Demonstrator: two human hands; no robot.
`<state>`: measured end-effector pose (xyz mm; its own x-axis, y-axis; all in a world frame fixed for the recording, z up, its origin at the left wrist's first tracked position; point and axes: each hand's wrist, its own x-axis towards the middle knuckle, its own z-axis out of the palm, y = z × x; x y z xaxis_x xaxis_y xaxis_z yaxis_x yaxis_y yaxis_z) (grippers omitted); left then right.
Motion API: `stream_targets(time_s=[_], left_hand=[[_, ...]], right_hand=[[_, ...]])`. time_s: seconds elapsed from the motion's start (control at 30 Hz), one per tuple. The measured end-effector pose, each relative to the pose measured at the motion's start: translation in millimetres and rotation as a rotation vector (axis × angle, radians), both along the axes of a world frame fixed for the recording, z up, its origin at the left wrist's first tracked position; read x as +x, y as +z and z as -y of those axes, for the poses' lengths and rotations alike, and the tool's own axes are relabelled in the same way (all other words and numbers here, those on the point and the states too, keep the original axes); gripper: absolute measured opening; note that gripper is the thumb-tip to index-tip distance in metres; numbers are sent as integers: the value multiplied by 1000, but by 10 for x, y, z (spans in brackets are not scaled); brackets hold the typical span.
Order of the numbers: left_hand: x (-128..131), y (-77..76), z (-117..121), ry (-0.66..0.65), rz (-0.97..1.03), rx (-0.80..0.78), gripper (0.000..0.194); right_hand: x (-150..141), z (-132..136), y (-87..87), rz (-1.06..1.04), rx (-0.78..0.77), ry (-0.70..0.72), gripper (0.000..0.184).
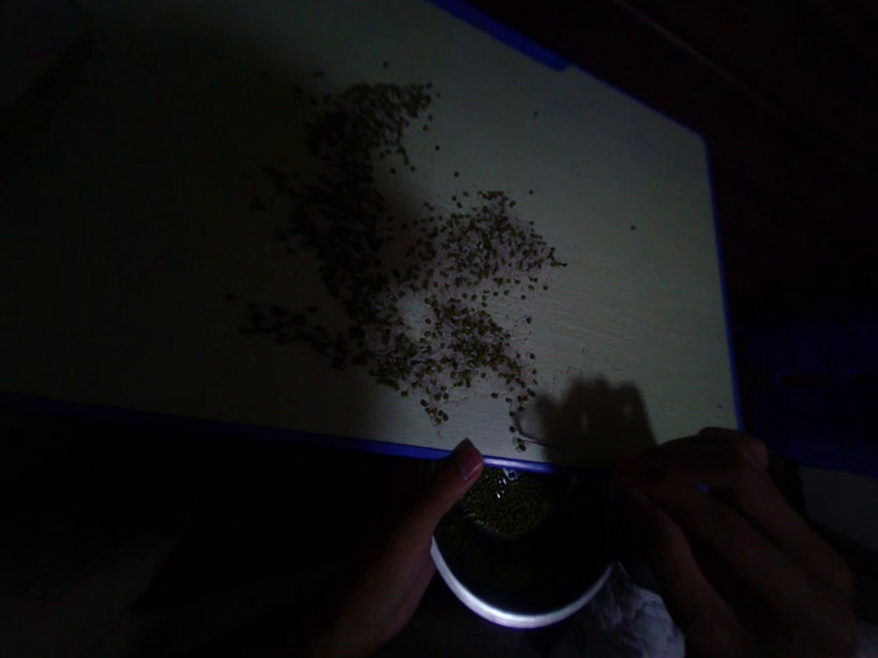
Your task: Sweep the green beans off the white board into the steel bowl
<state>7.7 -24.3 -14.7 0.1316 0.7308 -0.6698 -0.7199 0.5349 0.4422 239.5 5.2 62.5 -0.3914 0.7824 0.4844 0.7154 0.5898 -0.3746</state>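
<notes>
Many small green beans (476, 337), looking like mung beans, lie scattered over a pale tabletop (622, 292) with a blue edge. Below the front edge sits a round metal bowl (516, 615) with more green beans (509, 502) inside. My left hand (404, 557) grips the bowl's left side, its thumb up against the table edge. To the right, my right hand (740, 541) is at the table's edge with fingers bent and drawn together. Darkness hides its fingertips and whatever they may hold. A thin, faint line shows on the tabletop by the shadow to its left.
The scene is very dark, with light mainly on the tabletop's middle and right. A blue strip (483, 16) runs along the far edge. Crumpled pale cloth (624, 638) lies below, right of the bowl. The hand's shadow falls near the front edge.
</notes>
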Motion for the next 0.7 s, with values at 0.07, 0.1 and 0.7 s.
stream_targets(time_s=[0.07,0.1,0.7], left_hand=[[0,-4,6,-30,-6,-30,60],[3,-1,4,-35,-13,-46,63],[14,-2,-3,3,-37,7,90]], right_hand=[[0,-3,-6,-10,3,9,53],[-5,-10,-12,-12,2,24,52],[-5,-93,-7,22,-19,71,31]])
